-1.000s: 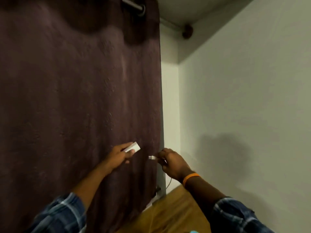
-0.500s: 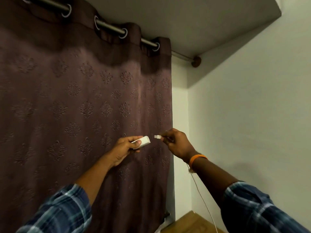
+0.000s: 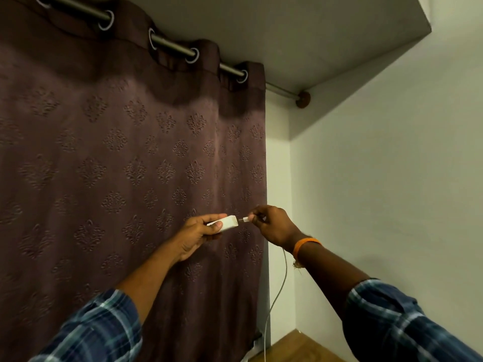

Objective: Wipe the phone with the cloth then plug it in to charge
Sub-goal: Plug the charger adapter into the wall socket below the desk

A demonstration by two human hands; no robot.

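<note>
We hold the adapter (image 3: 226, 222) in our left hand (image 3: 197, 235), fingers curled round it, in front of the curtain (image 3: 125, 165). Just right of the adapter, our right hand (image 3: 271, 224) pinches the plug (image 3: 244, 220), its cable (image 3: 277, 296) hanging down. We should line the plug squarely with the port and push straight. Phone, cloth and port stay unseen.

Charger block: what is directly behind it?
Behind the charger block hangs the patterned brown curtain. Whatever lies behind that curtain is covered.
</note>
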